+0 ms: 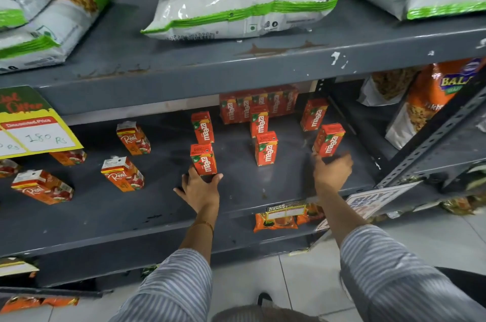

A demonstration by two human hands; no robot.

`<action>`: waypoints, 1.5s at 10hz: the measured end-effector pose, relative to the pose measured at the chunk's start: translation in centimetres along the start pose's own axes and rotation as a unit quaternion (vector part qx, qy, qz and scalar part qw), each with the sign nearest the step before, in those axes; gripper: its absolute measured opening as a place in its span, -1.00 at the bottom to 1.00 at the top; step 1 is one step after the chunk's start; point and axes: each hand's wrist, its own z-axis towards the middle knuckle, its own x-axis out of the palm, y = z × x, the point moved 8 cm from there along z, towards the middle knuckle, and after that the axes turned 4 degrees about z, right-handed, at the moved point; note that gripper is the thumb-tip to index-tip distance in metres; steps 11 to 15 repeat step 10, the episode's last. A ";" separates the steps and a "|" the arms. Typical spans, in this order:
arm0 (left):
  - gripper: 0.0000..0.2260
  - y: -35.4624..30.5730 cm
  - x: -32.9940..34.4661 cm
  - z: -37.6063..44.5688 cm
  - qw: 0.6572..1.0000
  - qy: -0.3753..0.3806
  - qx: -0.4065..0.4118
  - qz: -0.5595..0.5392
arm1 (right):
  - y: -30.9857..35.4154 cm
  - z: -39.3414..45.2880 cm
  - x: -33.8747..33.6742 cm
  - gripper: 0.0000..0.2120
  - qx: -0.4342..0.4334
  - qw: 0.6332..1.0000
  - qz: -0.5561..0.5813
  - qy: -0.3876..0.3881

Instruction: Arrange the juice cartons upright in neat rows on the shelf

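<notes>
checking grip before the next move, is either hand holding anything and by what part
The left hand grips a Maaza carton at its base, fingers on both sides. The right hand is blurred at another carton's base; a hold cannot be told.

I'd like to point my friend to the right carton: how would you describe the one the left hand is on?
Find the dark grey middle shelf below the white and green bags. Near its front edge, the left hand clasps the base of an upright orange Maaza carton. It is the nearest carton in the left Maaza column, and the only one with fingers on both sides.
</notes>
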 end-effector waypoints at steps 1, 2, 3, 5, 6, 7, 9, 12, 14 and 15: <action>-0.42 0.0 0.0 0.0 1.000 0.000 -0.003 0.011 | 0.3 1.7 0.6 -0.26 -0.004 0.999 -0.003 0.043; -0.45 -0.1 0.0 0.1 1.000 0.001 0.000 0.016 | 0.3 2.3 0.8 -0.48 -0.009 0.998 -0.007 0.069; -0.46 0.0 0.1 0.1 1.000 0.000 0.003 0.022 | 0.3 2.4 0.9 -0.56 -0.013 0.997 -0.026 0.078; -0.48 -0.1 0.0 0.1 1.000 0.005 0.004 0.028 | 0.3 2.8 0.9 -0.57 -0.027 0.994 -0.061 0.089; -0.50 -0.3 -0.2 -0.1 1.000 0.012 0.005 0.028 | 0.2 2.8 0.8 -0.57 -0.026 0.993 -0.065 0.090; -0.47 -0.5 -0.4 -0.2 0.999 0.034 0.009 0.026 | 0.1 2.9 0.8 -0.53 -0.026 0.993 -0.055 0.100; -0.16 0.2 -1.2 -1.0 0.997 0.071 0.034 0.027 | -0.1 1.7 -0.3 -0.47 -0.033 0.994 0.015 0.102; -0.23 -0.1 -2.1 -3.1 0.992 0.056 0.090 0.071 | 0.3 -0.9 -1.5 -0.54 -0.107 0.991 -0.024 0.082; -0.23 -0.1 -2.1 -3.1 0.992 0.056 0.090 0.071 | 0.3 -0.9 -1.5 -0.54 -0.107 0.991 -0.024 0.082; -0.23 -0.1 -2.1 -3.1 0.992 0.056 0.090 0.071 | 0.3 -0.9 -1.5 -0.54 -0.107 0.991 -0.024 0.082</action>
